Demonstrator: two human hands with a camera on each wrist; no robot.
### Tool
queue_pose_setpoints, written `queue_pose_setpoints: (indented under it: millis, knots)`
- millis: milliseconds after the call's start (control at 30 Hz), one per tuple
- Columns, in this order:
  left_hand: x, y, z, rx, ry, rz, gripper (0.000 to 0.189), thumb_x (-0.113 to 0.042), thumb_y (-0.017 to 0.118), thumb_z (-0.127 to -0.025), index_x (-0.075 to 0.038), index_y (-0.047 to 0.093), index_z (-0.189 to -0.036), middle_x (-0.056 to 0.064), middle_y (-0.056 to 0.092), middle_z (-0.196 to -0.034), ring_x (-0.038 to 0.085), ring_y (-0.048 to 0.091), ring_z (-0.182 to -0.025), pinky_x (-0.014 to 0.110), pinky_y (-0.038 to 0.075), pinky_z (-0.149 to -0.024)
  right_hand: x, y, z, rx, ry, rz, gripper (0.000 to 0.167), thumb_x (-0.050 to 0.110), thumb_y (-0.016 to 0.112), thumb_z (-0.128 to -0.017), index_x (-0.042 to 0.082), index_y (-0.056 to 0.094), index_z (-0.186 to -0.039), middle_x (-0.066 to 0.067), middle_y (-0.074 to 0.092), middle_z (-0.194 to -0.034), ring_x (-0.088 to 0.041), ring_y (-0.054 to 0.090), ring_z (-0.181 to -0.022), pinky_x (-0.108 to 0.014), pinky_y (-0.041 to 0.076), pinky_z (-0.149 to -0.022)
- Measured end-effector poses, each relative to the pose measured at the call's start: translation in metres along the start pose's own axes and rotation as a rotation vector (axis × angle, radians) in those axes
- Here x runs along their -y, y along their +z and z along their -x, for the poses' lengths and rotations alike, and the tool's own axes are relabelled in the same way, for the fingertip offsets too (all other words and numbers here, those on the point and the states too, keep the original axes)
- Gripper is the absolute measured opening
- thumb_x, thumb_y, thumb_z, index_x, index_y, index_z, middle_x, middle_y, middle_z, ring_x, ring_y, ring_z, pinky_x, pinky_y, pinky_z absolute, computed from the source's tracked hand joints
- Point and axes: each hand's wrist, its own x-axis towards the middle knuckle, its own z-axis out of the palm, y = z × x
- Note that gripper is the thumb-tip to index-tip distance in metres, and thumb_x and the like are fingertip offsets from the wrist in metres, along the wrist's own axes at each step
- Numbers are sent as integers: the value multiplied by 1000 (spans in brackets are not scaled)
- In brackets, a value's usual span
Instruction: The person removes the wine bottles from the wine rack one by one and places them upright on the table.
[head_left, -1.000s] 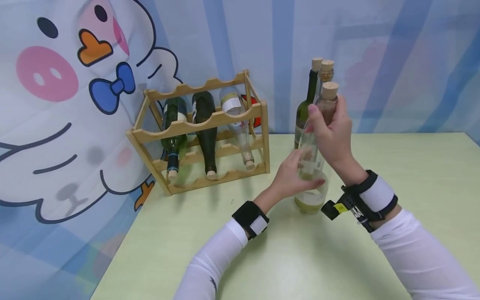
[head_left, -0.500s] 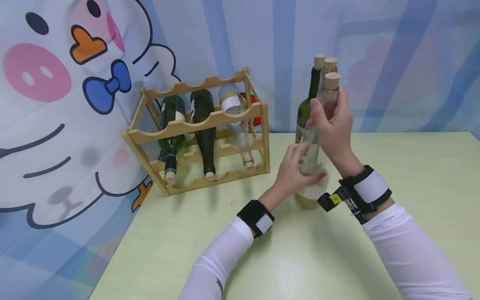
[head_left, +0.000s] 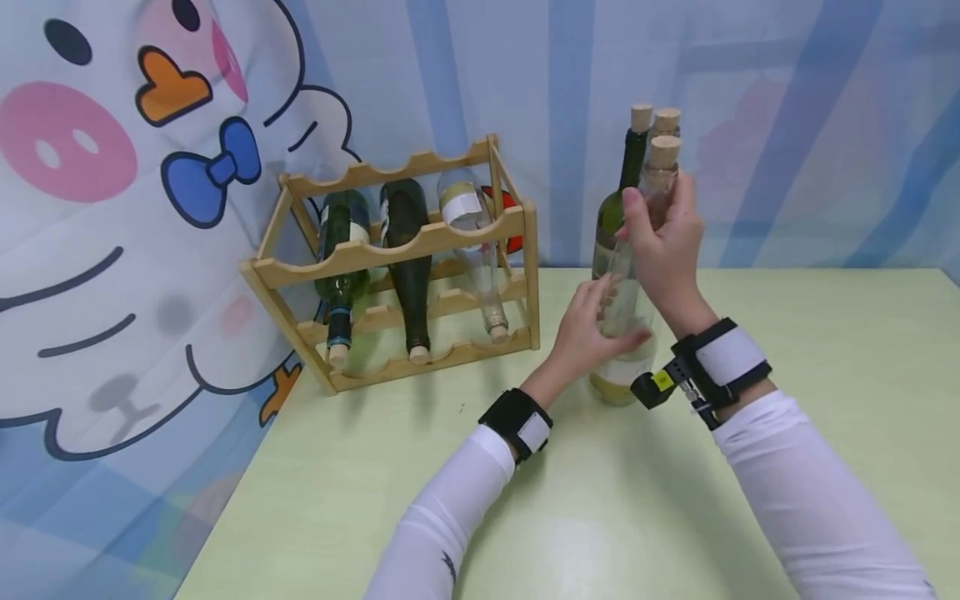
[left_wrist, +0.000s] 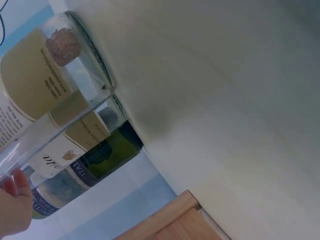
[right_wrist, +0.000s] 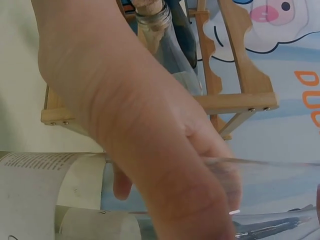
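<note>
The clear bottle (head_left: 622, 312), corked, is nearly upright to the right of the wooden rack (head_left: 442, 235), the right hand (head_left: 667, 254) gripping its neck and the left hand (head_left: 585, 333) curled around its body; just behind are a green bottle (head_left: 610, 221) and a second clear bottle (left_wrist: 50, 157), both corked. The rack holds three corked bottles (head_left: 412, 287), necks slanting down. Only the left wrist view shows a brown cork-like lump (left_wrist: 64, 46), in or behind the clear glass near the base
</note>
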Motion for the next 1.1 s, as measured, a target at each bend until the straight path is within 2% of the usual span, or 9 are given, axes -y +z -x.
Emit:
queue_pose_setpoints:
  millis: [167,333,600,800,1033,1100]
  knots:
    - [5,1,-8,25,-40,18,78,-38,66,-75,-26,24,-139,3,38,-125,14,45,-108,23,43,-83,3,2,-4,-5,50,3,28,13,46,-89,5,42,-115,15,46,-65,2,49,-51,-13,41,-53]
    - [10,3,-15,44,-77,26,80,-43,65,-74,-31,20,-139,1,37,-127,12,44,-109,25,44,-82,-8,3,-8,-16,55,51,28,16,47,-89,6,42,-115,15,45,-66,3,49,-52,-14,42,-53]
    - [12,3,-25,50,-86,37,80,-46,65,-74,-35,19,-138,-1,38,-121,11,43,-104,23,43,-78,-19,6,-15,-41,57,92,23,21,47,-90,8,43,-108,14,42,-64,4,48,-52,-14,41,-52]
    - [10,2,-25,62,-106,42,79,-46,64,-73,-35,20,-138,-1,39,-119,10,42,-101,23,42,-76,-19,6,-16,-46,61,120,22,23,47,-90,8,43,-105,13,40,-63,4,47,-51,-15,39,-51]
    - [8,0,-25,61,-108,57,78,-45,64,-74,-35,21,-138,-1,39,-123,11,43,-107,24,44,-80,-21,7,-16,-44,65,145,21,24,46,-90,9,43,-104,13,39,-63,3,47,-51,-13,40,-52]
    - [6,0,-24,56,-137,68,78,-45,64,-74,-33,21,-138,-1,39,-127,12,43,-111,27,44,-84,-22,6,-17,-43,72,151,21,25,46,-90,9,43,-104,12,39,-63,3,47,-51,-12,41,-52]
